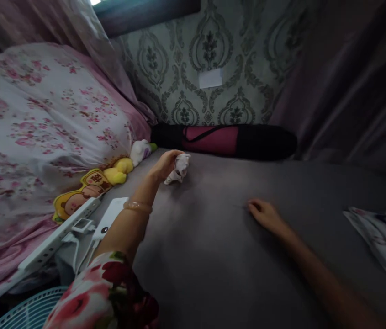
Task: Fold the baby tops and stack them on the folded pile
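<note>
My left hand point(168, 163) reaches out over the grey sheet, its fingers wrapped around a small white stuffed toy point(181, 167) with dark patches. The toy is upright, its lower end at or just above the sheet; the fingers hide part of its far side. A bangle circles my left wrist. Low over the middle right of the sheet point(220, 256), my right hand point(264, 214) is closed with thumb and fingertips together. Whatever is between those fingertips, if anything, is too small and dim to make out.
Along the wall lies a long black and magenta bag point(209, 139). Plush toys, one yellow point(119, 171) and one white point(140, 151), line the left edge beside a power strip point(59, 230) and white power bank point(112, 214). Folded cloth point(381, 237) lies right; a blue basket point(30, 310) stands lower left.
</note>
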`<action>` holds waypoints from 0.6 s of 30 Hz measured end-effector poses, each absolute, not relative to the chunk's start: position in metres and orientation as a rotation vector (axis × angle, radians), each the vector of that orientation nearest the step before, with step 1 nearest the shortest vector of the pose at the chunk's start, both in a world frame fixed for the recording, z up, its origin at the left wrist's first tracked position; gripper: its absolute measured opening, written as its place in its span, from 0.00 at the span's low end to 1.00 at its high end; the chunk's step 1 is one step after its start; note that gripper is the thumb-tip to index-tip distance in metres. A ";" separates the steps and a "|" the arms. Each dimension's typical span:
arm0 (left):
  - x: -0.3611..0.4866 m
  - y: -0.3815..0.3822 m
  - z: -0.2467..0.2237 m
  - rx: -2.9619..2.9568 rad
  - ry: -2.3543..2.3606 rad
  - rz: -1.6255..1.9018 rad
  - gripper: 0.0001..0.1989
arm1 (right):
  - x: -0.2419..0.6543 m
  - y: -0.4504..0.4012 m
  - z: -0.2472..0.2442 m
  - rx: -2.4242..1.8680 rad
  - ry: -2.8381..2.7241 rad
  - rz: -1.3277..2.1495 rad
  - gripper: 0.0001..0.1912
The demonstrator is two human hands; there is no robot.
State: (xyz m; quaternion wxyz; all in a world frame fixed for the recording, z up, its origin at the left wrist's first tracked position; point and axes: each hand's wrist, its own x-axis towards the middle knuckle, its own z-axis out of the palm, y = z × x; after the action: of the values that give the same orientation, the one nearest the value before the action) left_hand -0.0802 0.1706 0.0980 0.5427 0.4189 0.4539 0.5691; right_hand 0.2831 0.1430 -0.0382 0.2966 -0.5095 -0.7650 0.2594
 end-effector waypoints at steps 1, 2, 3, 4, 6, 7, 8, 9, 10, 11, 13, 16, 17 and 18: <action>-0.065 0.165 0.100 1.053 1.037 1.305 0.07 | 0.271 0.145 -0.030 -1.280 -1.999 0.728 0.13; -0.050 0.159 0.103 1.112 1.003 1.257 0.08 | 0.258 0.147 -0.021 -1.222 -1.941 0.756 0.13; -0.036 0.152 0.107 1.168 0.969 1.218 0.10 | 0.245 0.149 -0.012 -1.170 -1.889 0.763 0.15; -0.024 0.145 0.110 1.218 0.938 1.180 0.11 | 0.233 0.151 -0.004 -1.128 -1.852 0.755 0.18; -0.003 0.132 0.119 1.307 0.878 1.116 0.13 | 0.213 0.155 0.011 -1.021 -1.814 0.730 0.26; 0.005 0.125 0.124 1.344 0.847 1.090 0.14 | 0.206 0.157 0.017 -0.964 -1.817 0.733 0.29; 0.012 0.119 0.130 1.378 0.816 1.068 0.15 | 0.201 0.158 0.022 -0.912 -1.822 0.733 0.29; 0.016 0.114 0.134 1.407 0.789 1.049 0.16 | 0.198 0.159 0.027 -0.869 -1.829 0.736 0.28; 0.019 0.110 0.139 1.431 0.770 1.032 0.17 | 0.197 0.159 0.030 -0.834 -1.841 0.745 0.24; 0.019 0.106 0.142 1.454 0.760 1.023 0.17 | 0.198 0.159 0.032 -0.806 -1.858 0.760 0.18; 0.017 0.103 0.147 1.499 0.771 1.023 0.18 | 0.205 0.159 0.036 -0.763 -1.902 0.819 0.08; 0.008 0.104 0.148 1.584 0.849 1.076 0.18 | 0.227 0.154 0.053 -0.795 -1.875 0.882 0.08; 0.006 0.105 0.147 1.616 0.887 1.111 0.18 | 0.236 0.150 0.063 -0.846 -1.810 0.850 0.08; 0.005 0.107 0.146 1.647 0.927 1.150 0.18 | 0.246 0.144 0.075 -0.905 -1.729 0.783 0.08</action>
State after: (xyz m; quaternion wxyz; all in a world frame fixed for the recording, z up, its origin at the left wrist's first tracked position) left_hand 0.0053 0.1071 0.1464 0.4480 0.6656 0.3745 0.4647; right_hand 0.2460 0.1443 0.0746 0.4965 -0.3735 -0.7138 0.3234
